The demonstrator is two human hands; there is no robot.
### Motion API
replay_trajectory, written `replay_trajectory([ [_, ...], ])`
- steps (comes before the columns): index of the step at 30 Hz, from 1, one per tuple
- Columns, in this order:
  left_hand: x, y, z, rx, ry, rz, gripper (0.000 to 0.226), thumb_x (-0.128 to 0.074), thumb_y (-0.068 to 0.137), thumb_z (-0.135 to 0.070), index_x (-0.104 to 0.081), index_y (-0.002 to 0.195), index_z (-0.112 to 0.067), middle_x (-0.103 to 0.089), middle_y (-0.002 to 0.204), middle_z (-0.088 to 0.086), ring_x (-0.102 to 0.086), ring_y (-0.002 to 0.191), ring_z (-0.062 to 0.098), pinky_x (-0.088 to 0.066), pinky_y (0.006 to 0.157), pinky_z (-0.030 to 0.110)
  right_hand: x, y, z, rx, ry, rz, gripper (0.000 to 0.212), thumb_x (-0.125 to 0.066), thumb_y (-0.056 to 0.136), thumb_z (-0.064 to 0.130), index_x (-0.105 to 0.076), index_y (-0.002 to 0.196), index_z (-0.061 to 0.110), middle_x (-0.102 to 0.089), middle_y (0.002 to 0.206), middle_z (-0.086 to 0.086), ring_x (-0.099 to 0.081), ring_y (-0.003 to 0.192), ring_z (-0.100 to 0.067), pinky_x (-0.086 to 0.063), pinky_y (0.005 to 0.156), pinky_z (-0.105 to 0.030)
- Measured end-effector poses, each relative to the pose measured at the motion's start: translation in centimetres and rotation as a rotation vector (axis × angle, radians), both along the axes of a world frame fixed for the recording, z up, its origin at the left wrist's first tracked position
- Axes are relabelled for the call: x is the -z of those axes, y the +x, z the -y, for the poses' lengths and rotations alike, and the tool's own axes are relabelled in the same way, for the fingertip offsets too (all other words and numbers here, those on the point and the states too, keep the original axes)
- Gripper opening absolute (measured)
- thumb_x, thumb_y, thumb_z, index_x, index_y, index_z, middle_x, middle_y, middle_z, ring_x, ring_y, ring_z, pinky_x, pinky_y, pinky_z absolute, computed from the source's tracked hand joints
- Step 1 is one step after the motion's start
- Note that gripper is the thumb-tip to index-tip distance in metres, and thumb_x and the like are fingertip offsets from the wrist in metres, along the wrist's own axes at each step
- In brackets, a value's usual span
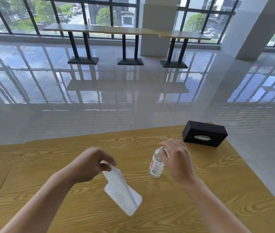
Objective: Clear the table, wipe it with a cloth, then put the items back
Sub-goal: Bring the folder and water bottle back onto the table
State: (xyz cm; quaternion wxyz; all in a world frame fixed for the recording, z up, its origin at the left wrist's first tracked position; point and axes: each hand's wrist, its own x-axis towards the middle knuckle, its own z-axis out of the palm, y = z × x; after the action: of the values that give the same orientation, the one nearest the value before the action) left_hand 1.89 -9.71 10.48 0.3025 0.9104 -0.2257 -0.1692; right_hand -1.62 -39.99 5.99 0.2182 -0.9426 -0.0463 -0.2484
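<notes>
A wooden table with a bold grain fills the lower part of the view. My left hand pinches the top of a white folded cloth, which hangs down just above the tabletop. A small clear water bottle with a red and white label stands upright right of centre. My right hand sits over its cap and neck, fingers curled around the top. A black tissue box lies at the table's far right corner, a white tissue showing in its slot.
The table's far edge and right edge border a glossy tiled floor. Far back, a long wooden counter on black legs stands before large windows, with a white pillar to the right.
</notes>
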Motion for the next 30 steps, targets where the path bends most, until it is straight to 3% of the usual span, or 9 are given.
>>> replay_trajectory([
  [2, -1.1, -0.4, 0.5, 0.052, -0.035, -0.023, 0.037, -0.078, 0.083, -0.010, -0.074, 0.076, -0.046, -0.071, 0.085, -0.029, -0.065, 0.089, -0.007, -0.045, 0.080, 0.016, -0.3, -0.5, -1.9, -0.155, 0.207, -0.081, 0.019, -0.072, 0.087, 0.010, -0.075, 0.106, 0.013, -0.073, 0.100, 0.004, -0.063, 0.096, -0.005, -0.048, 0.085, -0.014],
  [5, -3.0, -1.4, 2.3, 0.191, -0.065, -0.050, 0.035, -0.079, 0.081, -0.008, -0.076, 0.079, -0.043, -0.072, 0.085, -0.026, -0.067, 0.088, -0.003, -0.050, 0.082, 0.019, -0.2, -0.4, -4.1, -0.382, 0.668, -0.691, 0.046, -0.065, 0.096, 0.019, -0.053, 0.141, 0.015, -0.063, 0.131, 0.004, -0.058, 0.122, -0.011, -0.048, 0.103, -0.026],
  [9, -5.3, -2.6, 4.6, 0.407, -0.103, -0.087, 0.027, -0.079, 0.081, -0.010, -0.079, 0.088, -0.037, -0.074, 0.088, -0.017, -0.069, 0.089, 0.009, -0.054, 0.085, 0.032, 1.7, 0.3, -5.1, -0.620, 1.001, -1.150, 0.077, -0.062, 0.097, 0.041, -0.018, 0.159, 0.024, -0.031, 0.161, 0.003, -0.029, 0.148, -0.014, -0.021, 0.124, -0.044],
  [12, -6.3, -3.0, 5.7, 0.489, -0.146, -0.124, 0.022, -0.080, 0.081, -0.013, -0.079, 0.090, -0.033, -0.076, 0.094, -0.012, -0.071, 0.095, 0.014, -0.055, 0.088, 0.039, 1.5, -0.4, -4.9, -0.760, 1.012, -1.171, 0.046, -0.043, 0.107, 0.020, -0.035, 0.152, 0.011, -0.056, 0.142, 0.007, -0.047, 0.136, -0.013, -0.035, 0.115, -0.044],
  [15, -6.8, -2.9, 6.5, 0.560, -0.150, -0.122, 0.023, -0.080, 0.080, -0.011, -0.079, 0.091, -0.032, -0.075, 0.097, -0.012, -0.070, 0.100, 0.018, -0.054, 0.091, 0.044, 1.0, -1.4, -3.8, -0.809, 1.116, -1.155, 0.032, -0.036, 0.107, 0.005, -0.066, 0.117, 0.011, -0.070, 0.105, 0.004, -0.064, 0.101, -0.013, -0.047, 0.094, -0.033],
  [19, -6.3, -2.6, 6.9, 0.596, -0.200, -0.045, 0.018, -0.082, 0.077, -0.004, -0.080, 0.082, -0.022, -0.074, 0.095, -0.017, -0.063, 0.115, 0.011, -0.039, 0.111, 0.034, 0.9, -1.8, -1.6, -0.627, 1.169, -1.017, 0.030, -0.056, 0.101, 0.013, -0.057, 0.124, -0.006, -0.064, 0.115, -0.017, -0.060, 0.109, -0.032, -0.043, 0.101, -0.049],
  [23, -5.2, -2.8, 6.4, 0.539, -0.212, -0.004, 0.025, -0.082, 0.076, -0.001, -0.079, 0.078, -0.025, -0.073, 0.107, -0.016, -0.054, 0.128, 0.005, -0.047, 0.100, 0.027, 0.5, -2.8, 0.8, -0.518, 1.218, -0.953, 0.049, -0.070, 0.093, 0.022, -0.053, 0.125, -0.010, -0.061, 0.116, -0.021, -0.056, 0.109, -0.035, -0.041, 0.099, -0.050],
  [26, -4.5, -3.2, 6.5, 0.546, -0.203, 0.035, 0.027, -0.078, 0.080, 0.001, -0.079, 0.079, -0.026, -0.071, 0.113, -0.018, -0.051, 0.130, 0.000, -0.046, 0.100, 0.020, 0.4, -3.6, 1.7, -0.494, 1.220, -0.910, 0.039, -0.066, 0.095, 0.015, -0.057, 0.125, -0.007, -0.063, 0.116, -0.023, -0.059, 0.108, -0.036, -0.044, 0.097, -0.052],
  [30, -4.4, -3.3, 6.7, 0.548, -0.119, 0.096, 0.064, -0.049, 0.078, 0.025, -0.079, 0.087, -0.030, -0.067, 0.120, -0.023, -0.047, 0.130, -0.008, -0.040, 0.099, 0.009, 0.1, -4.5, 2.6, -0.504, 1.250, -0.886, 0.037, -0.064, 0.096, 0.010, -0.057, 0.129, -0.004, -0.059, 0.125, -0.032, -0.060, 0.112, -0.040, -0.044, 0.101, -0.057],
])
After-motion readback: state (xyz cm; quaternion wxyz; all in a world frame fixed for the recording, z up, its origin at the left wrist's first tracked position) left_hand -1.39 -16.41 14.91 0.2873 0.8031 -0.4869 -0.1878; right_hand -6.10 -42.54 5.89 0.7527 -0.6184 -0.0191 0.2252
